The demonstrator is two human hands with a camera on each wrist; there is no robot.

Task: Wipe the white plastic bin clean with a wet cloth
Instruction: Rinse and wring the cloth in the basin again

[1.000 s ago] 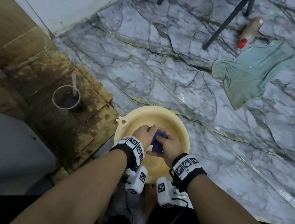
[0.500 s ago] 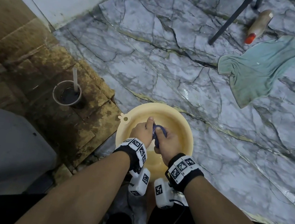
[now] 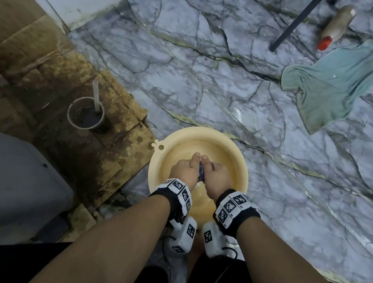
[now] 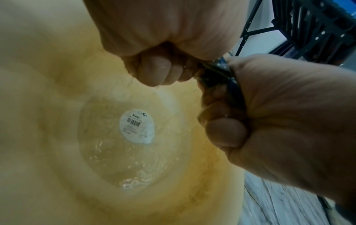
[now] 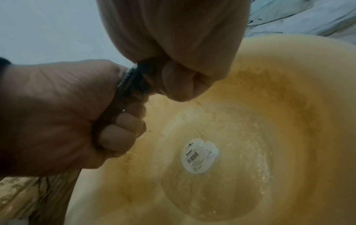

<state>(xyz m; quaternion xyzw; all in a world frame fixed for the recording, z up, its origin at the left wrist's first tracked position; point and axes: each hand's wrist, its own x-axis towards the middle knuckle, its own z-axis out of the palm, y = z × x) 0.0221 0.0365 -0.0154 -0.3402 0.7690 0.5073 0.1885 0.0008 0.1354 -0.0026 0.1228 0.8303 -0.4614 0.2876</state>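
Head view: left hand (image 3: 183, 170) and right hand (image 3: 216, 176) both squeezing small dark blue wet cloth (image 3: 201, 174) over round cream plastic basin (image 3: 236, 161) on floor. White bin not showing; wiping not started.

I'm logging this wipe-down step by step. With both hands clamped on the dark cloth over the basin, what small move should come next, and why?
Probably lift the dark cloth clear of the basin. The left hand and right hand grip it twisted above the shallow water, so it looks wrung and ready for wiping.
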